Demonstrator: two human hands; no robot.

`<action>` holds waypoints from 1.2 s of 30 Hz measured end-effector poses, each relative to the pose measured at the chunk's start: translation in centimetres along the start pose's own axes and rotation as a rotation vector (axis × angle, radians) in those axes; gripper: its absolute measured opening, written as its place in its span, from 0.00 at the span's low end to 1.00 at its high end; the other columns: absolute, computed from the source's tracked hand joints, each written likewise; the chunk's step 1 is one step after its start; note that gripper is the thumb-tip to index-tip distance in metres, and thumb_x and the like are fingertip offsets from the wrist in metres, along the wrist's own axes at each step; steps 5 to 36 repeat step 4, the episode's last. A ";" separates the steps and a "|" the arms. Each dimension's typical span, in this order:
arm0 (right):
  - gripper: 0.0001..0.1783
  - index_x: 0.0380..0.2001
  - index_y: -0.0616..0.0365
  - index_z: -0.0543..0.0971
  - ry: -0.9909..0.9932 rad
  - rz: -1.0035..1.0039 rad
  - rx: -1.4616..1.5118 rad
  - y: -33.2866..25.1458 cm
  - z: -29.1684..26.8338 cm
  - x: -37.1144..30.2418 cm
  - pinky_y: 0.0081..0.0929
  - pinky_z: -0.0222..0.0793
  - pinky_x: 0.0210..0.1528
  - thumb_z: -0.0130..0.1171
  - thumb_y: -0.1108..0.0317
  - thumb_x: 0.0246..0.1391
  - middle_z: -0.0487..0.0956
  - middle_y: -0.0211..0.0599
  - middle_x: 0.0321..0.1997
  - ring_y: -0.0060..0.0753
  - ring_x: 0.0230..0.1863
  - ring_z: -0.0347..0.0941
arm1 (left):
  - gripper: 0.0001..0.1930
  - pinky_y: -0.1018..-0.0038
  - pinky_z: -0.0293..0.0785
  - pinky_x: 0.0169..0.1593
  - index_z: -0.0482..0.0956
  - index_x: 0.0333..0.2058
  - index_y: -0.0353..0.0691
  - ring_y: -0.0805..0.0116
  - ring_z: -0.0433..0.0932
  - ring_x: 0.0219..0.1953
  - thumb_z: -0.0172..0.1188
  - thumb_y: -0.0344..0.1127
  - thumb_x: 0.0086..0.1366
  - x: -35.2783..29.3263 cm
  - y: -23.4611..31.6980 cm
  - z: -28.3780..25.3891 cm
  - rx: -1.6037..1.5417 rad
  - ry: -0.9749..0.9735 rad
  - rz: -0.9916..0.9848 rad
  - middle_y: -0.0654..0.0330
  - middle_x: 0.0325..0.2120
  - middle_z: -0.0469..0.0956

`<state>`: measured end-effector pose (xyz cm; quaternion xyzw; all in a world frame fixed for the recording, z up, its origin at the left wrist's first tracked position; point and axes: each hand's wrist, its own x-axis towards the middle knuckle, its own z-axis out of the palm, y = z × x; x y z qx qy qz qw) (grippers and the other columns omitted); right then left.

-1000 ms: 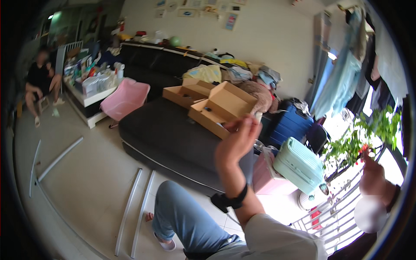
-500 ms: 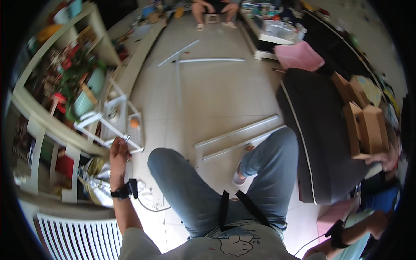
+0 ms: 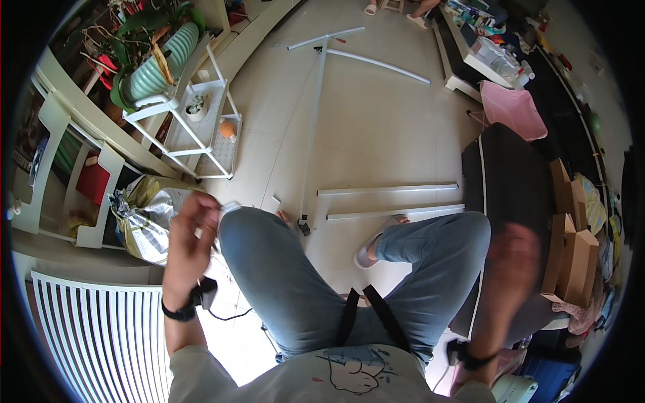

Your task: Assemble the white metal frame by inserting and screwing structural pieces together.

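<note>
My left hand [image 3: 190,232] is raised beside my left knee, its fingers curled into a pinch. A small pale or shiny bit shows at the fingertips, too small and blurred to name. My right hand [image 3: 516,252], smeared by motion, hovers over the dark seat [image 3: 500,181] by my right knee; whether it holds anything does not show. Two white tubes [image 3: 388,191] lie side by side on the floor before my knees. Farther off, a long white tube [image 3: 314,127] runs away from me and meets a crosswise tube [image 3: 379,65] and a shorter slanted one [image 3: 336,35].
At left stand a white tiered rack [image 3: 201,144] with a ribbed green pot [image 3: 161,67] and a silver-and-gold bag [image 3: 149,221]. A slatted white chair [image 3: 101,336] is near left. Open cardboard boxes [image 3: 574,269] and a pink basin [image 3: 514,111] are at right. Another person's feet [image 3: 418,20] show far off.
My right hand has come from the lower right edge up over the dark seat. My left hand is closer to my left knee. The view has shifted, showing the rack and long tube more fully.
</note>
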<state>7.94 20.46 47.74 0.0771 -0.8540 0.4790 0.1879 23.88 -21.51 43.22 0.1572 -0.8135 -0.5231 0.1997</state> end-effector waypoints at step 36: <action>0.51 0.69 0.57 0.59 -1.223 0.549 0.864 -1.2 14.0 -3.6 0.25 0.70 0.44 0.68 0.41 0.50 0.69 0.44 0.64 0.26 0.44 0.72 | 0.12 0.69 0.77 0.43 0.74 0.40 0.37 0.53 0.83 0.40 0.63 0.20 0.58 -0.3 4.1 3.0 0.149 -0.246 0.276 0.48 0.36 0.80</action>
